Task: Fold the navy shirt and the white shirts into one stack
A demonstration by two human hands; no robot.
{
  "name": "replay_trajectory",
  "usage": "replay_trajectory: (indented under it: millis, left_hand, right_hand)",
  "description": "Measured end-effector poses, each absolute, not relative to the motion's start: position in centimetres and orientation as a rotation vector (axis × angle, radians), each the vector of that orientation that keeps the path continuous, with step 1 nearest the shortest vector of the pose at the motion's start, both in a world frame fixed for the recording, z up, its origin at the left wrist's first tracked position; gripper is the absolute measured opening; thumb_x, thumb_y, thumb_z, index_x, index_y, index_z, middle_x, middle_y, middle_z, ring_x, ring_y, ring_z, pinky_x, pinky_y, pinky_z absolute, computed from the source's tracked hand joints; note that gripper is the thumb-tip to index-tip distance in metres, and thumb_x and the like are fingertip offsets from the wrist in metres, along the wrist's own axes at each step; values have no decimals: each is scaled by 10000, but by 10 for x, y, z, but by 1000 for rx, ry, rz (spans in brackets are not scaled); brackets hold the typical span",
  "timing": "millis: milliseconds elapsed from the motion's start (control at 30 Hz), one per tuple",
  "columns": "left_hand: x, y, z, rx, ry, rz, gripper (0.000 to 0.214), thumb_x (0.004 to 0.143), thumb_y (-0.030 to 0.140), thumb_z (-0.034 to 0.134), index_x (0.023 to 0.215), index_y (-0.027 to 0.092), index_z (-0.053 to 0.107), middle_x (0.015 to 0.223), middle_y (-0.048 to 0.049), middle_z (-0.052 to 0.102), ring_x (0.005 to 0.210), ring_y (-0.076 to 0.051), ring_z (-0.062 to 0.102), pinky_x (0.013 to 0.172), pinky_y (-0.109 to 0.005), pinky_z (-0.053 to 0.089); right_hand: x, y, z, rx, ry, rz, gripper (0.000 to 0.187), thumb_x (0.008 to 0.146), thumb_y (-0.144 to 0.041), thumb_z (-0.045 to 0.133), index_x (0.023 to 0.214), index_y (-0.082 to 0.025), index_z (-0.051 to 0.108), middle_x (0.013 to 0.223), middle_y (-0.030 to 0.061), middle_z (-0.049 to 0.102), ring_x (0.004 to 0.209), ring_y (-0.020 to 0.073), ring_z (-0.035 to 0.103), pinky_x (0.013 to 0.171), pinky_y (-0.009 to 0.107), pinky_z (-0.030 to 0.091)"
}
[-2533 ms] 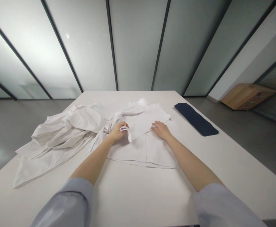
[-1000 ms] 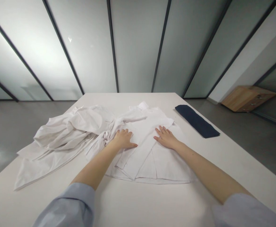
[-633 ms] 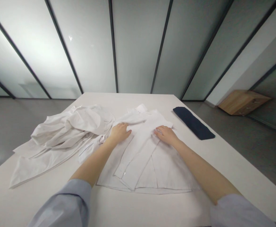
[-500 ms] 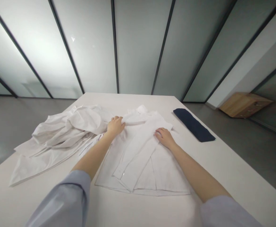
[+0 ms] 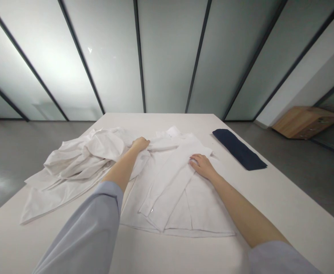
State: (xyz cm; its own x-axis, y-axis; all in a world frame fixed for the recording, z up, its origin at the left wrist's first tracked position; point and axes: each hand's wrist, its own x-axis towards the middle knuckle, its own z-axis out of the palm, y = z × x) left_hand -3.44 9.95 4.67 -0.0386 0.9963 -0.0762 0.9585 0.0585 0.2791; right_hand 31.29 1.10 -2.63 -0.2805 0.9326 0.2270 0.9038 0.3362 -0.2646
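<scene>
On the table [image 5: 184, 253], open surface is being left along the near edge, the left side being taken up by a heap of white cloth [image 5: 89, 156]. Mid-table, a white shirt [image 5: 169, 180] is being straightened, it seems; smoothing is being called for, short of the dark cloth [image 5: 239, 149] near the right edge. The shirt is being touched by the right hand [image 5: 201, 165], fingers loosely extended; whether fabric is being gripped by the left hand [image 5: 140, 144] cannot be told

The left grip [image 5: 140, 144] hides the cloth beneath it, so what it holds cannot be told. The left forearm [image 5: 122, 167] covers where the white shirt [image 5: 169, 179] nears the heaped cloth [image 5: 78, 156]. The lower edge crops both gray sleeves [image 5: 89, 224] and the bench [image 5: 155, 253].
</scene>
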Motion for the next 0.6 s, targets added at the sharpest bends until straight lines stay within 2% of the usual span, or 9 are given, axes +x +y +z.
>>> replay_trajectory:
  millis: [67, 133, 200, 267, 400, 500, 600]
  left_hand:
    - [-33, 101, 54, 2044, 2161, 266, 472, 881, 367, 369, 1101, 91, 684, 1194, -226, 642, 1192, -346, 547, 991, -463, 397]
    - [-30, 100, 60, 2092, 2218, 276, 528, 886, 418, 377, 1223, 90, 617, 1357, -227, 531, 1309, -368, 429, 1056, -504, 332]
    - [-26, 96, 63, 2083, 2250, 212, 618, 873, 461, 421, 1362, 89, 492, 1501, -220, 356, 1398, -375, 294, 1089, -509, 300]
    - [-23, 88, 63, 2079, 2243, 111, 670, 864, 461, 452, 1419, 88, 410, 1539, -221, 276, 1419, -366, 255, 1088, -495, 317]
    - [-31, 64, 58, 2115, 2143, -95, 646, 860, 542, 450, 1331, 103, 506, 1388, -228, 498, 1294, -348, 463, 1011, -438, 412]
    - [-43, 49, 51, 2063, 2192, -137, 713, 811, 640, 495, 1277, 103, 550, 1277, -234, 590, 1204, -349, 550, 952, -402, 450]
    - [-53, 39, 47, 2028, 2207, -198, 606, 812, 560, 549, 1213, 110, 602, 1181, -220, 647, 1142, -345, 592, 931, -397, 454]
  right_hand:
    - [313, 11, -27, -1639, -2271, 111, 368, 928, -370, 466, 1189, -176, 639, 1272, 103, 585, 1164, 234, 510, 1005, 353, 375]
    - [313, 11, -28, -1637, -2278, 104, 368, 928, -364, 471, 1196, -173, 635, 1273, 105, 583, 1166, 236, 508, 1008, 350, 372]
    - [313, 11, -28, -1633, -2286, 98, 369, 929, -361, 471, 1201, -169, 630, 1278, 106, 578, 1172, 236, 505, 1010, 347, 371]
    - [313, 10, -28, -1639, -2293, 91, 372, 931, -364, 469, 1211, -175, 624, 1289, 108, 572, 1183, 236, 500, 1015, 355, 368]
    - [310, 8, -27, -1702, -2282, 45, 414, 927, -383, 472, 1266, -176, 591, 1345, 130, 534, 1226, 259, 479, 1033, 392, 357]
    - [308, 8, -27, -1760, -2258, 27, 447, 923, -394, 479, 1297, -167, 569, 1389, 142, 497, 1271, 274, 448, 1053, 408, 345]
    - [306, 9, -27, -1774, -2251, 43, 449, 917, -400, 492, 1297, -174, 570, 1400, 140, 489, 1289, 277, 437, 1062, 410, 340]
